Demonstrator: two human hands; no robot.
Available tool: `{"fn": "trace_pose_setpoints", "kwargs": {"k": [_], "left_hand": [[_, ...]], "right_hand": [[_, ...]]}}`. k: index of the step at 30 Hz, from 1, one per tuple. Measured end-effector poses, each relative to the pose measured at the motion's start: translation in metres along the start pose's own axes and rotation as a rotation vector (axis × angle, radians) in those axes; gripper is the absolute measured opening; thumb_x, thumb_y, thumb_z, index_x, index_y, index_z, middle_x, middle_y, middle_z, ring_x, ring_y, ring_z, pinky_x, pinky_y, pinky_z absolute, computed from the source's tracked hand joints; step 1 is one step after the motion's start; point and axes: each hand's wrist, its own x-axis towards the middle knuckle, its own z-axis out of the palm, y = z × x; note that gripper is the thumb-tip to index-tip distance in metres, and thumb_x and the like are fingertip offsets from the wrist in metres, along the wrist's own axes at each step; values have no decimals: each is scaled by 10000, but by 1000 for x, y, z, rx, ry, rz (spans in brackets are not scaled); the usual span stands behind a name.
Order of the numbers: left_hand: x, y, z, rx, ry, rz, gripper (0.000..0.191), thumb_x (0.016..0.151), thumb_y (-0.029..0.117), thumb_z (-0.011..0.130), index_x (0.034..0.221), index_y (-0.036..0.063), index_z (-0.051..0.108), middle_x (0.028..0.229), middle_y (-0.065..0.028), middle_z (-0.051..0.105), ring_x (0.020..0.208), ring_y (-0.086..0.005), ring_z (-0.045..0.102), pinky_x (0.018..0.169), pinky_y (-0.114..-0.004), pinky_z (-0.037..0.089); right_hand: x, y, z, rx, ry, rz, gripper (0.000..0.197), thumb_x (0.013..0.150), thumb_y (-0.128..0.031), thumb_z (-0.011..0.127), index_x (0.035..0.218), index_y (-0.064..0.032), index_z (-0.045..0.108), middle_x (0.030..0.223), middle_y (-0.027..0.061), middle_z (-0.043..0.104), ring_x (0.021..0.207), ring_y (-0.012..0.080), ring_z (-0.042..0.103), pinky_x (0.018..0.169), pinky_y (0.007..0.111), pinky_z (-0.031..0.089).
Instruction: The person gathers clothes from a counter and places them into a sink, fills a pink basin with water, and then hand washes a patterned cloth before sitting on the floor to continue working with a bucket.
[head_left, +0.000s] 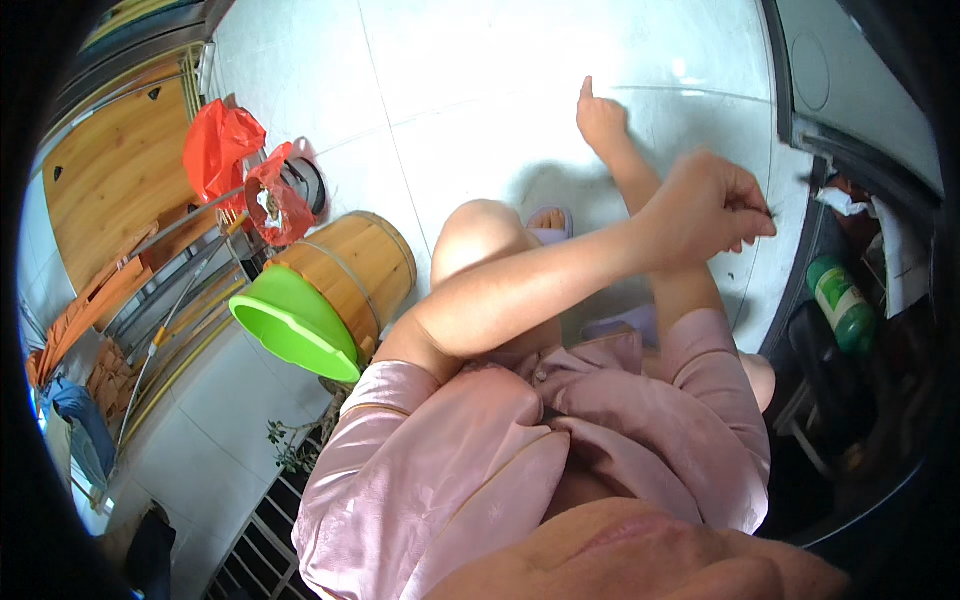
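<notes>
My left hand (712, 214) reaches across to the right, over my right forearm. Its thumb and fingers are drawn together; a small dark wisp shows at the fingertips, too blurred to name. Farther up the picture is my right hand (602, 120), above the pale tiled floor (480, 105), one finger stretched out and the others folded; its palm is hidden. Beneath my arms are my bare knees and a lavender sandal (556, 234) on one foot. A tiny dark speck (731, 276) lies on the floor near my left hand.
To the left are a wooden bucket (375, 259), a lime-green plastic basin (296, 322), red plastic bags (221, 146), a metal rack with poles and a wooden panel (120, 172). A dark-edged cabinet (847, 75) and a green bottle (840, 304) stand at the right. A leafy plant (292, 446) grows lower left.
</notes>
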Motion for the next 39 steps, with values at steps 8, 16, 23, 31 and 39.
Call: {"fn": "trace_pose_setpoints", "kwargs": {"k": [8, 16, 23, 31, 39], "left_hand": [[15, -3, -5, -36, -21, -41, 107, 769, 53, 665, 758, -38, 610, 629, -47, 599, 526, -67, 548, 475, -187, 453], [22, 3, -6, -7, 48, -2, 111, 782, 50, 654, 756, -47, 607, 614, -52, 589, 520, -75, 544, 461, -193, 436], [16, 13, -6, 15, 32, 167, 117, 777, 45, 651, 773, -59, 600, 626, -53, 584, 541, -76, 548, 480, -199, 438], [21, 55, -52, -245, 243, 244, 114, 803, 75, 630, 782, -32, 597, 630, -44, 580, 538, -82, 546, 501, -201, 456], [20, 70, -102, -334, 667, 307, 91, 811, 49, 608, 796, -39, 594, 632, -57, 578, 533, -91, 531, 487, -208, 447]], "right_hand": [[-34, 10, 15, -351, 98, -326, 303, 728, -72, 541, 997, 66, 571, 512, 44, 561, 447, 122, 532, 400, 293, 420], [0, 54, 2, 49, -6, -88, 54, 751, -71, 523, 780, -32, 500, 546, 108, 582, 500, 230, 597, 436, 393, 463], [15, 89, -48, 471, 166, 298, 97, 847, -185, 462, 892, -102, 478, 716, 171, 607, 700, 382, 586, 604, 480, 447], [63, 45, -66, 594, 127, 417, 72, 823, -148, 508, 846, -81, 505, 657, 125, 565, 607, 317, 561, 559, 383, 438], [45, 29, -82, 597, 34, 369, 102, 834, -148, 476, 890, -69, 506, 656, 117, 571, 595, 264, 563, 534, 380, 445]]}}
